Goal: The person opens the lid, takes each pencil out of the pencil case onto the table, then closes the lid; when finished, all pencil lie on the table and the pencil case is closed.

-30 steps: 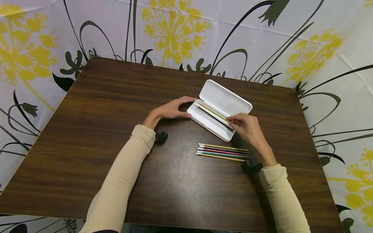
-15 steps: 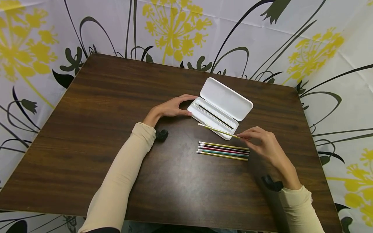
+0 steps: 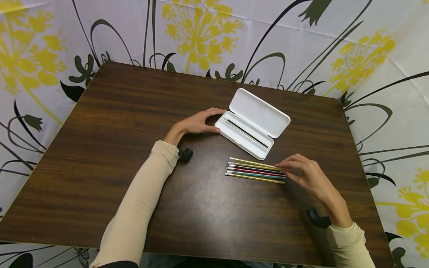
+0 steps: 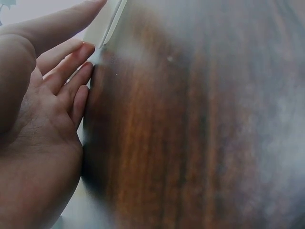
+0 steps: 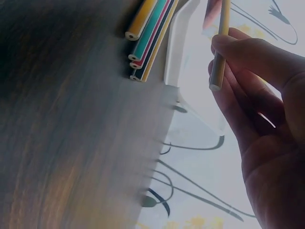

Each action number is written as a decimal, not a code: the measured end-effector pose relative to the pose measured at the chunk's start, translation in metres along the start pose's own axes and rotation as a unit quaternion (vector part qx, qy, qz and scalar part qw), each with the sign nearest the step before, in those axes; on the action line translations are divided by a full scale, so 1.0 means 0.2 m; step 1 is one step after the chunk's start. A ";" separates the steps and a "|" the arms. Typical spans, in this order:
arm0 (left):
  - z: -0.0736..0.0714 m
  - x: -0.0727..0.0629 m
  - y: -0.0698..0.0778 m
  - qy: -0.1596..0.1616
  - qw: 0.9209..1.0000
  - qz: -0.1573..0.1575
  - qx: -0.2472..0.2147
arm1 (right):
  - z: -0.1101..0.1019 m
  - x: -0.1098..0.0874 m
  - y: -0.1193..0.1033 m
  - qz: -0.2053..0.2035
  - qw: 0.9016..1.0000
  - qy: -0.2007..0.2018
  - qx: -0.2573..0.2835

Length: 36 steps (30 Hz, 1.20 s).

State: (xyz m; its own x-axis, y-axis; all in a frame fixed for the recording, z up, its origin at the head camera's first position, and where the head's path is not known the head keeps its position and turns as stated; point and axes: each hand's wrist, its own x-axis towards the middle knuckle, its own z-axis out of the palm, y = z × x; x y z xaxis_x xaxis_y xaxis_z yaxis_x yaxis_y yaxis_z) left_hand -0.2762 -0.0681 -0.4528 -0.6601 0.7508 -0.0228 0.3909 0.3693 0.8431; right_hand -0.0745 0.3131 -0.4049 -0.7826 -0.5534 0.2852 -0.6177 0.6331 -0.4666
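1. Fingers (image 5: 231,107) of the right hand (image 3: 306,173): thumb and fingertips pinch one yellow pencil (image 5: 218,71) near its plain end, presumably so its full length can be aimed. The eraser end points left.
2. Held pencil: it sits along the far side of the pencil row (image 3: 254,171), nearly parallel, probably to keep the set aligned. From where I stand, I cannot tell whether it touches the table (image 3: 134,111).
3. Left hand (image 3: 197,122): extended fingers and thumb are spread at the left end of the white box (image 3: 236,138), one at each corner, apparently to steady it.
4. Lid (image 3: 259,111): tilted back, which leaves the inside reachable. A dark pencil (image 3: 248,133) lies lengthwise inside.
5. Count: one box; one pencil in hand; five in the row (two yellow, one black, one red, one teal); at least one in the box, exact number unclear.
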 end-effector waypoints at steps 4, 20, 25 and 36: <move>0.00 0.00 0.01 0.000 1.000 -0.002 -0.002 | 0.01 -0.01 0.02 0.003 1.000 -0.006 -0.002; 0.00 0.00 0.00 0.001 1.000 0.002 0.002 | 0.11 -0.04 0.11 0.000 1.000 -0.006 -0.002; 0.00 0.00 0.00 0.001 1.000 0.001 0.000 | 0.13 -0.03 0.12 -0.004 1.000 -0.005 -0.012; 0.00 0.00 -0.01 -0.001 1.000 -0.001 0.006 | 0.10 0.03 0.09 0.018 0.998 0.059 -0.015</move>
State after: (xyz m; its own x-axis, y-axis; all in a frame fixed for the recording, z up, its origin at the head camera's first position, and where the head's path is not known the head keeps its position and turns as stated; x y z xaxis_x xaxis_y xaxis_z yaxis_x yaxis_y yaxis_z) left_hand -0.2771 -0.0684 -0.4546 -0.6602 0.7506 -0.0258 0.3966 0.3776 0.8368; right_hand -0.0882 0.3105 -0.4295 -0.8064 -0.4644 0.3662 -0.5905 0.6675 -0.4536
